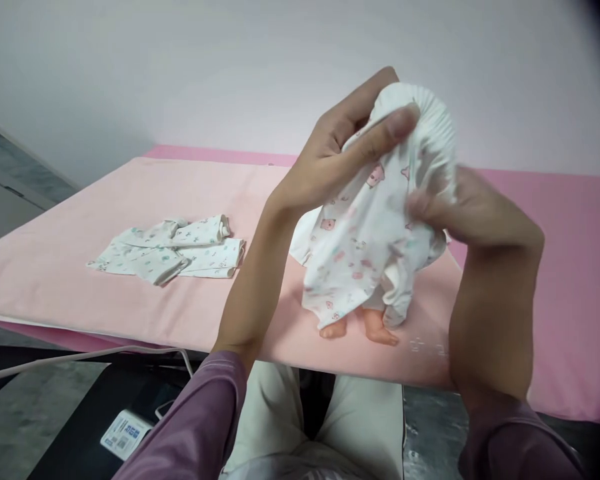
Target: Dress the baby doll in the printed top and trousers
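Slanting steeply — printed garment [363, 227], gathered edge [441, 123] uppermost

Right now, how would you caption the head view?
Bare left hand and right hand hold up a white, pink-printed fabric garment, small doll-like feet beneath it on pale pink cloth.

Indoor room, apparently for baby care or doll practice; exact type uncertain. Evidence: pink-covered table [50, 277], small folded clothes [163, 252] at 9 o'clock, doll-like feet [380, 329] at 4, plain wall [205, 80] at 12.
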The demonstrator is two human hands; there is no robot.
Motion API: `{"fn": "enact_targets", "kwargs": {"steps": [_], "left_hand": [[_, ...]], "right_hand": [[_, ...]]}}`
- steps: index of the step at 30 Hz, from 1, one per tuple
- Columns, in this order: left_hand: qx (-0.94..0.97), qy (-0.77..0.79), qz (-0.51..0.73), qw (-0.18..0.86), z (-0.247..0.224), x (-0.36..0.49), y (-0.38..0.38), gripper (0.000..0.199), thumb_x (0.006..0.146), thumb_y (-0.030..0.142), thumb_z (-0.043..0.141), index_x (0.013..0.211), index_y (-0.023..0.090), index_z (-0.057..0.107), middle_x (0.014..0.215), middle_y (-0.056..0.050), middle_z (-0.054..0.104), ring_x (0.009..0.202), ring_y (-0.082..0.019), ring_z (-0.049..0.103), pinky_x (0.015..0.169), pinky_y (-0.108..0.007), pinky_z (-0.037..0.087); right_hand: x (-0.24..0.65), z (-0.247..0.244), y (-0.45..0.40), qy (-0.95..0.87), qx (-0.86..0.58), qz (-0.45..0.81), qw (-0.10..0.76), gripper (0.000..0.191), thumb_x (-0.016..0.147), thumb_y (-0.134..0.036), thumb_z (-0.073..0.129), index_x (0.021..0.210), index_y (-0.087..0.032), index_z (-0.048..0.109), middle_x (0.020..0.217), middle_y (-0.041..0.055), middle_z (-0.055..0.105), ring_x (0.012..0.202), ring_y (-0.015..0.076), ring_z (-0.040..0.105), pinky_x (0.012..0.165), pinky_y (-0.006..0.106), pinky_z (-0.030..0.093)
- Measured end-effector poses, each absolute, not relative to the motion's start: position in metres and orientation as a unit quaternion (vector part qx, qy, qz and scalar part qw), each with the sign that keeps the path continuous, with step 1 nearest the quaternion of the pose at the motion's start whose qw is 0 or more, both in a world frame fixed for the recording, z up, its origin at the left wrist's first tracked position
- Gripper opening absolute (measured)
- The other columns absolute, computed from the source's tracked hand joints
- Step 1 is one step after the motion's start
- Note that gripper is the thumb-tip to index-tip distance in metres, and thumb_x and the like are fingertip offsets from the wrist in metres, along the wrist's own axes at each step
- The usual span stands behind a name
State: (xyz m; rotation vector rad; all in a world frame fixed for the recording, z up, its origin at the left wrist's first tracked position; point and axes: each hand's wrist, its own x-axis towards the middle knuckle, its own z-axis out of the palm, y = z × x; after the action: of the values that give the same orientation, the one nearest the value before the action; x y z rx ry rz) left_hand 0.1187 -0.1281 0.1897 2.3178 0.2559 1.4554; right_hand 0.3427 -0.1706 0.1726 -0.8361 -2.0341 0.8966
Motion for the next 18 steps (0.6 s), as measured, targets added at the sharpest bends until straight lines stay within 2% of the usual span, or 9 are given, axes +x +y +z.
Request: {"fn": "enact_targets", "kwargs": {"steps": [2,4,7,9,11,13,15,17,18], "left_hand": [[0.831,0.103,0.502,0.214,0.189,0.123,-0.129,0.059,0.111,0.046,0.023,0.106,0.005,0.065,0.091,0.002,0.053,0.088,-0.014,0.07,0.077,-0.029,0.047],[0.823,0.089,0.476,0.297,0.188,0.125,-0.128,0.045,0.113,0.05,0.04,0.096,0.013,0.06,0.089,0.001,0.051,0.085,-0.012,0.065,0.08,-0.029,0.05],[0.809,0.05,0.433,0.395,0.187,0.123,-0.125,0.044,0.11,0.057,0.049,0.09,0.018,0.056,0.086,-0.001,0.049,0.079,-0.011,0.055,0.079,-0.029,0.051],[0.822,0.014,0.402,0.403,0.187,0.119,-0.122,0.047,0.104,0.062,0.059,0.098,0.016,0.061,0.09,-0.002,0.053,0.081,-0.012,0.055,0.08,-0.029,0.049],[0.839,-0.013,0.388,0.382,0.187,0.114,-0.12,0.045,0.097,0.057,0.073,0.107,0.014,0.065,0.099,-0.003,0.059,0.087,-0.012,0.059,0.082,-0.027,0.048],[0.831,-0.007,0.422,0.363,0.188,0.113,-0.12,0.036,0.101,0.049,0.072,0.109,0.015,0.063,0.105,-0.003,0.059,0.096,-0.014,0.063,0.087,-0.028,0.048],[0.796,0.024,0.482,0.365,0.188,0.116,-0.12,0.03,0.107,0.048,0.061,0.104,0.018,0.058,0.102,-0.001,0.057,0.097,-0.015,0.064,0.09,-0.03,0.048],[0.769,0.058,0.511,0.379,0.187,0.122,-0.12,0.033,0.109,0.052,0.056,0.099,0.021,0.055,0.096,0.0,0.054,0.094,-0.016,0.062,0.092,-0.033,0.049],[0.766,0.063,0.511,0.384,0.187,0.125,-0.12,0.035,0.108,0.054,0.057,0.096,0.021,0.055,0.092,-0.001,0.054,0.091,-0.015,0.059,0.092,-0.033,0.049]], "right_hand": [[0.346,0.173,-0.169,-0.82,-0.297,0.432,0.23,0.036,0.08,-0.036,0.093,0.101,-0.014,0.075,0.105,0.0008,0.081,0.096,0.02,0.079,0.074,0.027,0.067],[0.348,0.172,-0.168,-0.823,-0.283,0.447,0.208,0.038,0.077,-0.03,0.095,0.105,-0.015,0.076,0.105,0.0012,0.081,0.1,0.0219,0.079,0.082,0.033,0.069],[0.348,0.17,-0.169,-0.801,-0.288,0.376,0.365,0.034,0.092,-0.039,0.085,0.115,-0.017,0.074,0.113,0.0013,0.079,0.111,0.0199,0.076,0.092,0.034,0.066],[0.346,0.168,-0.169,-0.764,-0.292,0.33,0.472,0.035,0.099,-0.046,0.077,0.121,-0.02,0.073,0.117,0.0012,0.078,0.114,0.0179,0.075,0.092,0.031,0.064],[0.343,0.167,-0.168,-0.741,-0.287,0.314,0.519,0.038,0.102,-0.05,0.073,0.125,-0.02,0.071,0.12,0.0014,0.077,0.113,0.0166,0.074,0.091,0.03,0.062],[0.34,0.167,-0.166,-0.767,-0.267,0.344,0.471,0.04,0.102,-0.049,0.072,0.128,-0.019,0.07,0.119,0.0019,0.077,0.109,0.0168,0.075,0.09,0.031,0.062],[0.336,0.168,-0.164,-0.82,-0.239,0.387,0.347,0.037,0.098,-0.045,0.078,0.123,-0.018,0.072,0.11,0.0011,0.078,0.101,0.0181,0.075,0.086,0.032,0.063],[0.332,0.168,-0.165,-0.843,-0.236,0.417,0.243,0.036,0.087,-0.039,0.089,0.113,-0.02,0.075,0.1,0.0001,0.078,0.096,0.021,0.075,0.083,0.035,0.065],[0.331,0.168,-0.166,-0.841,-0.248,0.422,0.231,0.037,0.081,-0.036,0.094,0.109,-0.02,0.076,0.099,0.0003,0.078,0.096,0.0223,0.075,0.083,0.036,0.066]]}}
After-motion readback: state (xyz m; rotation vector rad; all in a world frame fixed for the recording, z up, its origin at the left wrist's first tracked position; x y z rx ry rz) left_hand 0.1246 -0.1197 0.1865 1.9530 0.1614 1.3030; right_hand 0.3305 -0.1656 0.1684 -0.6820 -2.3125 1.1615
